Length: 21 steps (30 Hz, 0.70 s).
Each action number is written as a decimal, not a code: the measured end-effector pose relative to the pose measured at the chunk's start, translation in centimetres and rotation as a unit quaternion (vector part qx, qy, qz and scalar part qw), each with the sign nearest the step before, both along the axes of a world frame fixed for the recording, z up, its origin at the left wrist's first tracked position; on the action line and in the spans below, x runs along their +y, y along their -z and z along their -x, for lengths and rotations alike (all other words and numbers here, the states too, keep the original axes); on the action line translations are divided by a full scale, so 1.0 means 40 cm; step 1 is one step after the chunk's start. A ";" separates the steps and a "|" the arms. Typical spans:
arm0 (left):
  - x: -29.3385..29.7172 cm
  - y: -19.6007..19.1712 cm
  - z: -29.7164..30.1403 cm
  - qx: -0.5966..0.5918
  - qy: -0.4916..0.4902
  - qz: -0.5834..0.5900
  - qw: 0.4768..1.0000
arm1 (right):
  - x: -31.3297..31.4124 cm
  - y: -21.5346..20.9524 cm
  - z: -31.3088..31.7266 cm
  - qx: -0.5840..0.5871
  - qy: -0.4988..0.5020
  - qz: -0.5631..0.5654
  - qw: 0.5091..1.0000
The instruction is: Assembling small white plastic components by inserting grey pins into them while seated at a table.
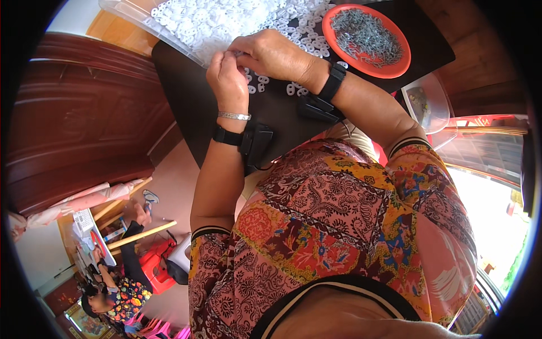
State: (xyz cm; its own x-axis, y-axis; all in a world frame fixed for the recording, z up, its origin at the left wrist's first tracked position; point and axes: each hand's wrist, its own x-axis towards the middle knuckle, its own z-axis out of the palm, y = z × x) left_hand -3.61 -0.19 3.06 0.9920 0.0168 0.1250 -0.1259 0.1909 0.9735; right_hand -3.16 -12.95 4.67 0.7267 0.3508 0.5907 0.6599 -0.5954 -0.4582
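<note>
The dark-topped bench (pixel 183 93) stands above a pink floor (pixel 176 189). Beyond its left edge: glossy red-brown wood panelling (pixel 84 107). Well beyond its near left corner: a red plastic chair (pixel 153 266). Beyond its right edge: a bright opening (pixel 471 209) admitting daylight.

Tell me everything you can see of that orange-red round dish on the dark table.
The shallow, orange-red, round dish looks like smooth plastic, with a plain raised rim. It sits upright near the far right of the dark, flat-topped table. A loose heap of small, slender, grey metallic-looking pieces covers most of its inside; their exact shape is too small to tell. Small, white, plastic-looking pieces with holes lie close along its left side. The person's bare right hand is not touching it.
</note>
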 end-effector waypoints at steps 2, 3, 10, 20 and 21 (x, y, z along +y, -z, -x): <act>0.006 0.003 0.000 -0.004 -0.008 0.005 1.000 | 0.002 -0.003 0.001 -0.004 0.002 0.001 1.000; 0.004 0.003 0.000 -0.009 -0.018 0.005 1.000 | 0.003 -0.003 0.001 -0.010 0.002 0.000 1.000; 0.002 0.005 -0.007 -0.010 -0.030 0.026 0.999 | 0.014 -0.011 0.007 -0.042 0.008 -0.011 0.999; 0.017 -0.011 -0.008 -0.121 0.013 0.026 0.992 | 0.011 -0.019 0.004 0.002 0.000 -0.114 0.993; 0.017 -0.013 -0.009 -0.144 0.016 0.021 0.989 | 0.010 -0.022 0.004 0.001 0.000 -0.114 0.993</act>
State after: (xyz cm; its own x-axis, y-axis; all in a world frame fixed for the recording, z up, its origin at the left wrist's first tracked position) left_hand -3.26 0.48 3.58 0.9156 -0.0035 0.4021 -0.3898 0.2386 0.8895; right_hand -3.33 -12.56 5.54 0.7279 0.2084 0.6532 0.6592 -0.4750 -0.5830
